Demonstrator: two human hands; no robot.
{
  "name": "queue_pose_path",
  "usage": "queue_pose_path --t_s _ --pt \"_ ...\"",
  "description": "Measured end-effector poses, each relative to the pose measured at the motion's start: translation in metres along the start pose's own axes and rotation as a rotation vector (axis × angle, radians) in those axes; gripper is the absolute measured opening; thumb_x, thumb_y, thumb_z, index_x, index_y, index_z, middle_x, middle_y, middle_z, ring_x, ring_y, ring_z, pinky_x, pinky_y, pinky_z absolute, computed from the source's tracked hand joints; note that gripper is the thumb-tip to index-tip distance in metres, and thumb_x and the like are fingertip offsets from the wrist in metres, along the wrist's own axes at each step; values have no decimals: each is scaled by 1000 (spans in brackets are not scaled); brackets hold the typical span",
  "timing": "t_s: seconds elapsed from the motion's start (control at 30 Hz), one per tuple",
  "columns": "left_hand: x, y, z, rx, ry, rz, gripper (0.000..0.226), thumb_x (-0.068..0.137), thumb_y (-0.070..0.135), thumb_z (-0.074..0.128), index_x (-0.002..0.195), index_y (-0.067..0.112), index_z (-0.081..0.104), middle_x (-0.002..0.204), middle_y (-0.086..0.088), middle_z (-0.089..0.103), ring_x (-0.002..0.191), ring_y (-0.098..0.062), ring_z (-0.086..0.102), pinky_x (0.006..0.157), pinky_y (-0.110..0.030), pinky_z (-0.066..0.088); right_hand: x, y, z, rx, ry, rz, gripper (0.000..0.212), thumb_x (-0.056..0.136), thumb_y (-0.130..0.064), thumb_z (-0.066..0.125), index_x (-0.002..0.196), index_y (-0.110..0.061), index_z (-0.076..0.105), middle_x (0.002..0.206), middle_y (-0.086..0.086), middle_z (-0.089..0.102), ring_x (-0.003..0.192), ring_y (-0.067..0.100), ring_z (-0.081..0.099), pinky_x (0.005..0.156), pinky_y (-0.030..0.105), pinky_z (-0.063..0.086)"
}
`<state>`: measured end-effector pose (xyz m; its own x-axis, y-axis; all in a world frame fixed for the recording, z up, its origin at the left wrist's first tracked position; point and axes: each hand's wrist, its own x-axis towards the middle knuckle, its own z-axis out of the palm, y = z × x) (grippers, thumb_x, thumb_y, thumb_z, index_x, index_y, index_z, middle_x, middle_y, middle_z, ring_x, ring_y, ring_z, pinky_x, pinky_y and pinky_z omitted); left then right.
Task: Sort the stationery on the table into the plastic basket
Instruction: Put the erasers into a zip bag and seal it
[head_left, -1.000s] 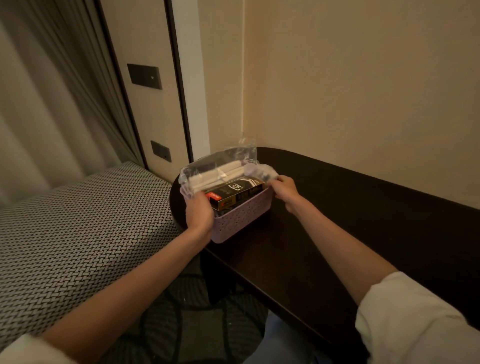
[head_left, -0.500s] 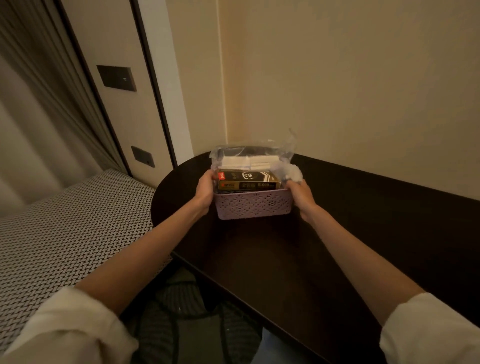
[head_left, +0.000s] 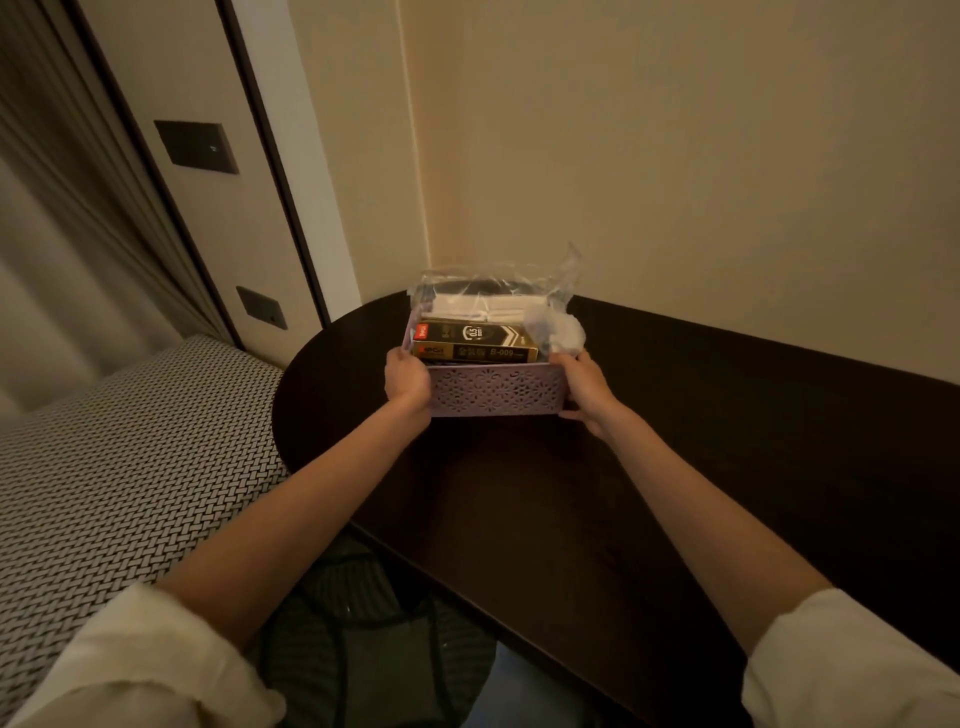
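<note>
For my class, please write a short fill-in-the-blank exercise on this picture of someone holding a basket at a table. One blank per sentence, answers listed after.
1. The left hand and the right hand grip the two ends of the ____.
2. The black and gold box lies ____ the basket.
3. The basket's colour is ____.
4. The table is ____ in tone.

Answers: basket; inside; purple; dark
</note>
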<state>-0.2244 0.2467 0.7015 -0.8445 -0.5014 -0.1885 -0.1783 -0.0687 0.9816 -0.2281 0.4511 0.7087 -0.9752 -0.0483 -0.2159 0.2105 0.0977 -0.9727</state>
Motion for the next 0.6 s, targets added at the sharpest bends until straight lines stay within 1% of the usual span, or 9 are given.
queue_pose_path --t_s 0.07,0.13,0.2,0.23,0.33,0.4,0.47,0.53,0.6 --pt "7 1 2 -33 -3 8 35 105 27 29 133 14 46 122 -6 55 106 -18 53 80 -35 44 2 0 -6 12 -50 24 50 99 -35 44 145 -24 29 137 8 45 130 31 40 101 51 39" --pt "18 2 4 -65 -35 2 30 103 27 34 123 18 54 121 -7 60 106 -19 57 86 -37 48 7 1 -12 9 -96 15 54 99 -38 45 147 -27 25 145 8 40 135 33 36 103 53 37" --pt "33 6 8 -79 -88 -6 22 101 26 37 108 23 57 114 -7 63 103 -19 59 95 -44 48 13 0 -13 -48 -107 -4 58 99 -42 44 150 -29 19 148 8 38 136 33 35 105 54 35" --pt "42 8 11 -91 -115 -9 20 101 25 37 105 25 57 110 -5 63 100 -18 59 97 -44 47 18 -2 -14 -71 -98 -12 60 99 -44 42 150 -29 16 148 7 38 136 33 35 106 53 35" --pt "65 16 27 -118 -199 -3 23 102 22 37 115 20 56 103 1 61 92 -11 56 83 -37 48 39 -6 -16 -93 -56 -30 62 99 -45 39 151 -27 11 149 7 38 136 31 36 106 52 35" --pt "84 21 43 -105 -243 6 28 102 22 36 122 18 55 106 1 61 94 -11 56 74 -33 46 57 -10 -19 -72 -32 -42 62 100 -42 39 152 -25 9 149 8 37 136 29 36 105 46 33" --pt "106 25 59 -88 -261 11 31 101 22 35 124 18 56 110 -1 63 99 -13 57 72 -32 46 79 -13 -22 -34 -9 -40 64 101 -40 39 153 -23 6 149 7 37 137 27 35 106 41 31" --pt "129 31 75 -78 -265 7 32 100 22 35 122 18 58 111 -3 64 101 -15 57 74 -34 48 99 -17 -20 -33 14 -48 73 95 -52 43 152 -28 4 149 6 36 140 28 30 113 44 25" --pt "155 35 91 -67 -281 9 29 100 23 35 115 20 60 109 -2 64 102 -17 57 80 -38 50 131 -12 -20 -44 34 -38 94 75 -74 47 150 -38 3 151 8 33 141 31 26 114 54 23"
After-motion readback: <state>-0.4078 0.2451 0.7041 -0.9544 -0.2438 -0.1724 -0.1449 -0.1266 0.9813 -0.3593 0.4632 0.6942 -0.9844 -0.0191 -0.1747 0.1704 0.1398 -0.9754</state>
